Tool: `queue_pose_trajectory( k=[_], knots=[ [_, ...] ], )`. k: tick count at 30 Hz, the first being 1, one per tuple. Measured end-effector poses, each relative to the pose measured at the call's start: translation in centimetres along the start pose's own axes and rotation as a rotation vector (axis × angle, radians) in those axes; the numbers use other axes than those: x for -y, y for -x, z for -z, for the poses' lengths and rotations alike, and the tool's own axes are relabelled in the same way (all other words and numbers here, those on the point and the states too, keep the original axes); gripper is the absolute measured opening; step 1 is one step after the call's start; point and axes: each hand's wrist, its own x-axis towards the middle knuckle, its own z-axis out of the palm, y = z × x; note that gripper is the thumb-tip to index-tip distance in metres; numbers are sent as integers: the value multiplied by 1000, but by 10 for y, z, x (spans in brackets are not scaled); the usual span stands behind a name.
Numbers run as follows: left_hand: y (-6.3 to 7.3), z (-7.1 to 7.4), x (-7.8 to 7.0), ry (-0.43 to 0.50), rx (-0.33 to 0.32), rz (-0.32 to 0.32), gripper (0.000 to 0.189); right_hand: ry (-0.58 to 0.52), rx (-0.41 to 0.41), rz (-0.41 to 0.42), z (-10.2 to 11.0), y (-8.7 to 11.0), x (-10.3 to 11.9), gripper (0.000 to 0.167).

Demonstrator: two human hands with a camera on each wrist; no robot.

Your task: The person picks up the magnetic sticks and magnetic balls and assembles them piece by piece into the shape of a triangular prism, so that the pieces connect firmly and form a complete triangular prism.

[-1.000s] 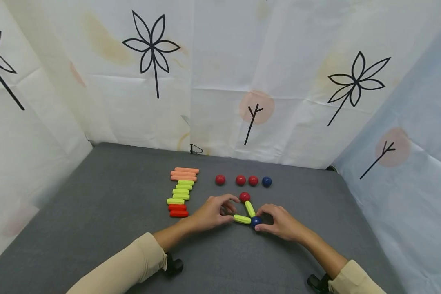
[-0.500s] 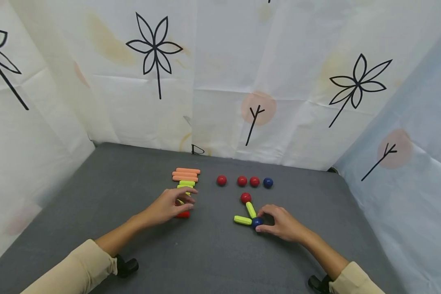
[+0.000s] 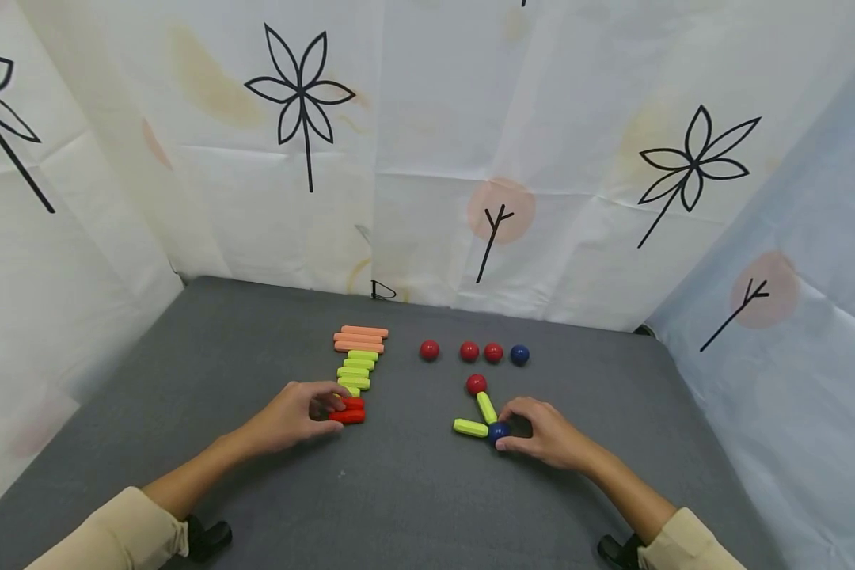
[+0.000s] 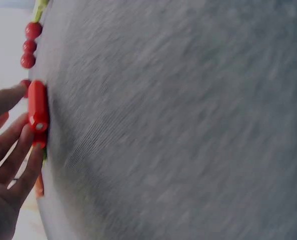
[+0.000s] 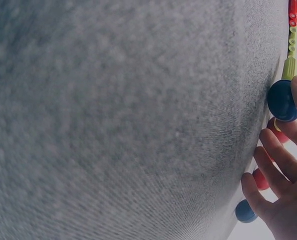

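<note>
My right hand pinches a blue ball between thumb and index finger. Two yellow-green rods join this ball: one rod points left, and the other rod runs away to a red ball. At the left, my left hand reaches to two red rods lying side by side. Its thumb and spread fingers are around their left ends. In the left wrist view the nearer red rod lies on the table, close to the thumb; whether the fingers touch it I cannot tell.
Beyond the red rods lie several yellow-green rods, then three orange rods. A lone red ball, two red balls and a blue ball form a row at the back. A patterned white cloth surrounds the grey table.
My left hand has left the yellow-green rod at the blue ball and moved left, then lower, to the red rods. The right hand stays on the blue ball.
</note>
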Motion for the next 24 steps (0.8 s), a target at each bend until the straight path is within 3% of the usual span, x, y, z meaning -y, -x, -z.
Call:
queue_pose_trajectory(
  k=[5, 8, 12, 15, 20, 24],
  knots=[
    [-1, -11, -7, -212, -49, -37, 41, 0, -1, 0, 0, 0, 0, 33],
    [-4, -17, -11, -242, -64, -44, 38, 3, -3, 4, 0, 0, 0, 34],
    [-14, -27, -19, -153, -80, -15, 37, -3, -2, -2, 0, 0, -1, 33],
    [-25, -37, -26, -18, -80, 12, 39, -7, -2, -7, -1, 0, -1, 34],
    [-47, -56, -40, 213, -83, 61, 41, -10, -5, 5, -2, 0, -2, 33],
    [-68, -73, -52, 308, -78, 87, 42, -9, -15, 13, -2, 0, -2, 33]
  ],
)
